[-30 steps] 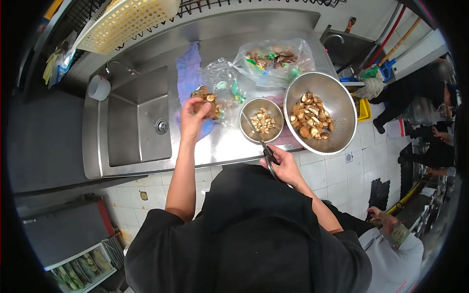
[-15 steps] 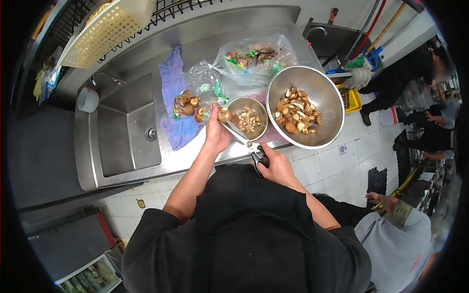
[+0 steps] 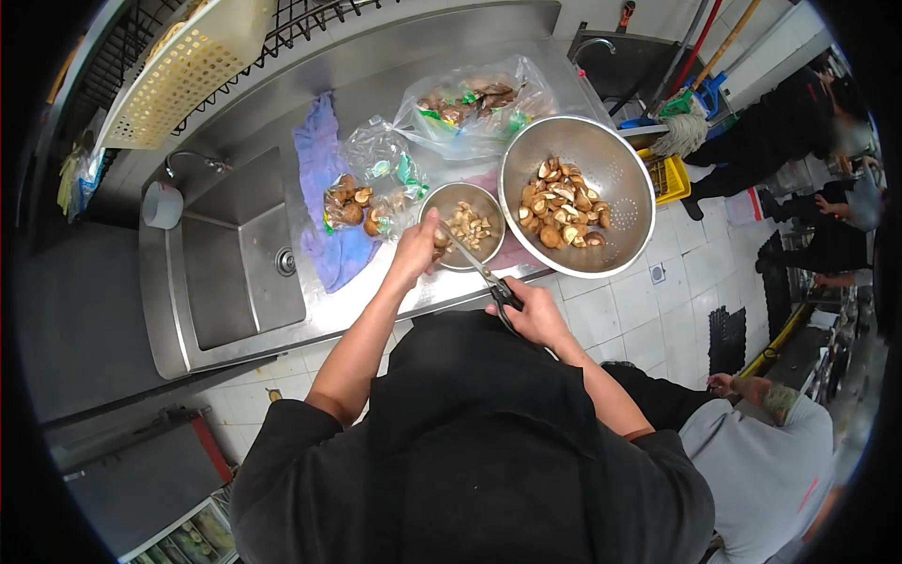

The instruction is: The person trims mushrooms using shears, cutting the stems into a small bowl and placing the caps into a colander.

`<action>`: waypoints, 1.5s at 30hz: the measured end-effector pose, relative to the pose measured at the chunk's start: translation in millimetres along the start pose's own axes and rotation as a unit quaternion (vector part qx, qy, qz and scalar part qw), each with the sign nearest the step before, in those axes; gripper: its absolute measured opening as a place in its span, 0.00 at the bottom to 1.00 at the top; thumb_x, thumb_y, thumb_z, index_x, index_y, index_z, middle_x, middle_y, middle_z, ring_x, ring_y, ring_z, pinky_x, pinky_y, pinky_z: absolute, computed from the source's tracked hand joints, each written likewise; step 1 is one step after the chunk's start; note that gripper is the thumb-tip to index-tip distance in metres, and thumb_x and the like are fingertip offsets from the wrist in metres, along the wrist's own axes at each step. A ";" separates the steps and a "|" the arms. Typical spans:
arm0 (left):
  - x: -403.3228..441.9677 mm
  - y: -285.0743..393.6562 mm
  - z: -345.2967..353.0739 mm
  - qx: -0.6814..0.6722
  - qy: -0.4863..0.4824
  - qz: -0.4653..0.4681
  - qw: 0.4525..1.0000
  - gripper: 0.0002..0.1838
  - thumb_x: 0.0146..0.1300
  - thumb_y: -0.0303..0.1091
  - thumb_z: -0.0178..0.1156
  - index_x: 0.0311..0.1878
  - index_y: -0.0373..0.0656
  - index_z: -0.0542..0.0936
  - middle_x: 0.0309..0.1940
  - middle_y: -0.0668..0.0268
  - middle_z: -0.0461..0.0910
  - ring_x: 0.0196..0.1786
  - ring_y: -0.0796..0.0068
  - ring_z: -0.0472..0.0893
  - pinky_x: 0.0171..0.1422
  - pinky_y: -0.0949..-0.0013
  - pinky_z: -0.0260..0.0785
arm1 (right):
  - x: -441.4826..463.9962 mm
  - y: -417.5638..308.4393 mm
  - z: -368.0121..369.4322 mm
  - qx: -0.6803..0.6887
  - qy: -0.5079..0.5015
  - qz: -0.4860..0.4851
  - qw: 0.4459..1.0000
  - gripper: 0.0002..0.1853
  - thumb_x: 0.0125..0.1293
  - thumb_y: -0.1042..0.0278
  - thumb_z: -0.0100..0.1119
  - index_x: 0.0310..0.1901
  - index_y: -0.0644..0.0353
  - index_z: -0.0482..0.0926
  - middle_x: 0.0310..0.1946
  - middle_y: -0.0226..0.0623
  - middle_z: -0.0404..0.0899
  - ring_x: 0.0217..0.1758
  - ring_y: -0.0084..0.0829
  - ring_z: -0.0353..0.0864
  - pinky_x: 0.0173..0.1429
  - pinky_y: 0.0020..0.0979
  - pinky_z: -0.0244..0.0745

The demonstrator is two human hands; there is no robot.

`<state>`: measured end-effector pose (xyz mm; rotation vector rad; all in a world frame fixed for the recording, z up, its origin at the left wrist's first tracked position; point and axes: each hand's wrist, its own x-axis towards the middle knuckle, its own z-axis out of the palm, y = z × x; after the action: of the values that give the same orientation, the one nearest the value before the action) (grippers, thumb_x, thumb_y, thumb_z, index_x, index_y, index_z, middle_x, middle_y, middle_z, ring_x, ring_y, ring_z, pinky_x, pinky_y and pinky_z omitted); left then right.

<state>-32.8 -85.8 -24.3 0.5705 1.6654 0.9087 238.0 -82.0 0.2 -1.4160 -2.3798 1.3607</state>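
My right hand (image 3: pixel 537 313) is closed around the black handles of the scissors (image 3: pixel 505 296). Their blades reach up and left over the small metal bowl (image 3: pixel 502 237), close to my left fingers. At the bowl's left edge my left hand (image 3: pixel 416 254) pinches a brown mushroom (image 3: pixel 440 241), partly hidden by the fingers. Pale cut mushroom pieces (image 3: pixel 467 223) lie in the small bowl. Just right of it, a large metal colander (image 3: pixel 626 179) holds many brown mushrooms (image 3: pixel 564 207), several showing pale cut faces.
Left of the bowl, an opened plastic bag of whole mushrooms (image 3: pixel 348 205) rests on a blue cloth (image 3: pixel 319 141). A fuller clear bag (image 3: pixel 479 103) lies behind. The sink (image 3: pixel 235 273) is at left. A person in a grey shirt (image 3: pixel 761 461) is close by at right; others stand farther off.
My left hand has turned inward and shifted slightly right and down, bringing the mushroom to the small bowl's edge beside the blades. The whole view has shifted a little.
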 end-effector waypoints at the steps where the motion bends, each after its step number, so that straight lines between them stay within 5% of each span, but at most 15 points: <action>1: 1.7 -1.1 -3.1 -0.022 0.003 -0.007 1.000 0.38 0.76 0.72 0.45 0.49 0.40 0.81 0.28 0.68 0.79 0.25 0.80 0.75 0.23 0.75 0.65 | -3.8 8.3 3.0 0.145 -0.023 0.022 0.989 0.31 0.66 0.58 0.72 0.66 0.66 0.74 0.37 0.45 0.88 0.40 0.44 0.88 0.46 0.41 0.80; 2: 4.1 -3.7 -4.5 -0.105 0.012 0.022 0.994 0.36 0.79 0.68 0.43 0.48 0.40 0.81 0.27 0.68 0.78 0.25 0.78 0.77 0.21 0.74 0.63 | -7.3 14.1 4.4 0.287 -0.045 0.044 0.956 0.32 0.68 0.56 0.72 0.66 0.66 0.74 0.39 0.41 0.88 0.42 0.38 0.88 0.49 0.37 0.81; 7: -2.3 23.7 28.9 -0.247 -0.045 0.074 0.965 0.37 0.78 0.71 0.41 0.51 0.43 0.81 0.37 0.69 0.82 0.36 0.81 0.79 0.28 0.75 0.69 | -15.5 16.6 0.4 0.304 -0.023 0.031 0.952 0.37 0.68 0.48 0.71 0.69 0.66 0.71 0.52 0.44 0.84 0.55 0.35 0.83 0.61 0.36 0.76; 10: 9.6 34.4 72.4 -0.167 -0.064 0.087 0.980 0.37 0.78 0.71 0.40 0.54 0.44 0.80 0.38 0.65 0.83 0.40 0.78 0.80 0.34 0.70 0.71 | -8.7 4.1 1.3 0.282 0.030 -0.002 0.959 0.41 0.69 0.43 0.68 0.72 0.65 0.67 0.56 0.50 0.81 0.62 0.43 0.80 0.67 0.39 0.72; 13: 23.3 42.0 113.5 0.058 0.095 0.335 0.936 0.38 0.82 0.65 0.36 0.51 0.36 0.83 0.42 0.63 0.85 0.41 0.72 0.82 0.46 0.64 0.73 | -4.6 -7.7 -12.0 0.286 0.081 0.009 0.955 0.38 0.70 0.47 0.69 0.71 0.65 0.68 0.54 0.46 0.82 0.60 0.39 0.81 0.66 0.38 0.73; 15: 26.5 53.4 127.6 0.060 0.091 0.370 0.923 0.38 0.83 0.62 0.36 0.52 0.33 0.82 0.41 0.61 0.86 0.40 0.68 0.82 0.48 0.63 0.73 | -2.7 -3.8 -17.7 0.390 0.119 -0.007 0.913 0.34 0.71 0.55 0.71 0.69 0.68 0.70 0.52 0.42 0.83 0.57 0.34 0.82 0.65 0.33 0.73; 17: 25.6 67.6 133.0 0.033 0.023 0.271 0.962 0.38 0.84 0.58 0.34 0.45 0.32 0.85 0.45 0.46 0.82 0.46 0.47 0.80 0.58 0.51 0.69 | -5.9 2.4 -30.8 0.436 0.119 -0.014 0.892 0.31 0.70 0.61 0.72 0.68 0.68 0.72 0.45 0.37 0.85 0.46 0.26 0.85 0.52 0.28 0.80; 19: 21.5 86.4 134.3 0.046 -0.002 0.291 0.956 0.39 0.83 0.61 0.35 0.39 0.33 0.83 0.42 0.47 0.81 0.44 0.53 0.80 0.50 0.52 0.69 | -15.6 -0.2 -47.7 0.457 0.115 0.060 0.880 0.27 0.71 0.61 0.70 0.65 0.67 0.74 0.28 0.31 0.81 0.18 0.18 0.76 0.18 0.23 0.67; 20: 25.2 92.4 132.4 0.075 -0.043 0.203 0.975 0.40 0.82 0.63 0.36 0.35 0.35 0.81 0.40 0.48 0.80 0.43 0.57 0.80 0.46 0.53 0.69 | -15.5 9.6 -42.8 0.484 0.135 0.064 0.862 0.26 0.71 0.61 0.70 0.64 0.66 0.74 0.26 0.34 0.81 0.16 0.20 0.76 0.14 0.23 0.65; 23: 27.6 96.3 117.9 0.071 -0.103 0.101 0.987 0.34 0.80 0.64 0.43 0.35 0.41 0.80 0.38 0.58 0.78 0.38 0.69 0.79 0.33 0.58 0.67 | -20.7 13.6 -38.0 0.490 0.206 0.073 0.844 0.26 0.71 0.61 0.70 0.64 0.66 0.75 0.26 0.33 0.80 0.15 0.20 0.75 0.15 0.24 0.65; 27: 29.7 76.1 77.4 -0.212 -0.191 0.041 0.957 0.15 0.79 0.44 0.56 0.55 0.42 0.76 0.43 0.67 0.79 0.31 0.77 0.79 0.28 0.70 0.71 | -29.1 21.4 -27.5 0.408 0.215 -0.003 0.887 0.29 0.69 0.59 0.74 0.64 0.66 0.75 0.38 0.30 0.86 0.34 0.18 0.81 0.37 0.24 0.77; 31: 15.3 61.2 41.3 -0.290 -0.263 0.001 0.920 0.16 0.81 0.40 0.52 0.61 0.41 0.75 0.51 0.58 0.83 0.41 0.62 0.87 0.38 0.62 0.84 | -31.9 6.0 -26.2 0.273 0.163 0.015 0.948 0.33 0.63 0.52 0.78 0.62 0.65 0.77 0.31 0.29 0.85 0.33 0.16 0.80 0.38 0.27 0.75; 34: 5.4 48.8 38.8 -0.362 -0.207 0.020 0.909 0.21 0.83 0.47 0.45 0.61 0.40 0.76 0.56 0.49 0.83 0.60 0.52 0.84 0.66 0.49 0.78 | -29.5 -15.4 -27.7 0.139 0.115 0.033 0.983 0.35 0.62 0.49 0.76 0.62 0.65 0.77 0.28 0.37 0.85 0.31 0.32 0.85 0.37 0.36 0.77; 39: -2.4 33.3 26.5 -0.464 -0.232 -0.004 0.855 0.28 0.82 0.55 0.45 0.61 0.37 0.75 0.62 0.42 0.79 0.65 0.47 0.81 0.72 0.50 0.73 | -7.6 -10.3 7.5 -0.021 0.188 -0.074 0.979 0.28 0.62 0.59 0.75 0.58 0.66 0.78 0.21 0.41 0.79 0.24 0.45 0.82 0.31 0.43 0.75; 45: 8.6 5.5 16.0 -0.356 -0.150 0.001 0.922 0.31 0.81 0.57 0.47 0.63 0.34 0.73 0.61 0.42 0.80 0.65 0.49 0.81 0.71 0.49 0.73 | 9.6 -1.9 9.1 -0.012 0.090 -0.077 0.993 0.25 0.61 0.63 0.76 0.55 0.69 0.79 0.26 0.49 0.83 0.28 0.42 0.85 0.36 0.40 0.78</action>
<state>-20.4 -71.6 -26.5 0.1892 0.9587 1.2677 227.1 -81.4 -7.5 -1.2710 -2.3417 1.1218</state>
